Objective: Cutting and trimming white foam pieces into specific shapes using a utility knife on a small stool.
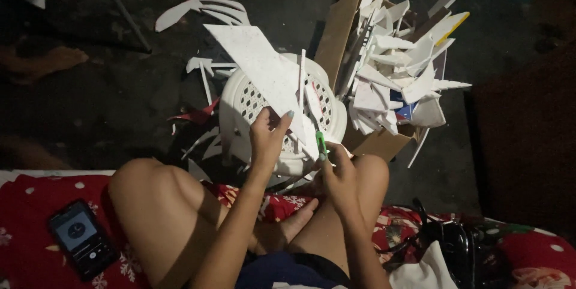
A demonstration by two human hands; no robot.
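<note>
Beneath me, near in the scene, a red patterned blanket [36, 205] covers the seat where I sit with my knees up, and beyond it the dark floor [114, 91] runs to the far edge. Far right of centre, a cardboard box [339, 34] stands open, heaped with white foam-board offcuts [399, 70] that spike out in every direction. Just left of the box is a white plastic stool [243, 106] with a lattice top, and more white scraps lie on the floor around it. Across the stool lies a large white foam-board sheet [258, 64], tilted, its far corner pointing left and away. My left hand [268, 136] holds the near edge of that sheet, fingers curled over it and thumb under. My right hand [340, 172] is closed tight around a green-handled utility knife [321, 143], whose tip meets the sheet's near right edge, just beside the left hand. At the near right a black bag [462, 247] with straps rests on the blanket. At the near left a smartphone [81, 238] lies face up on the blanket, screen lit, well apart from both hands.
</note>
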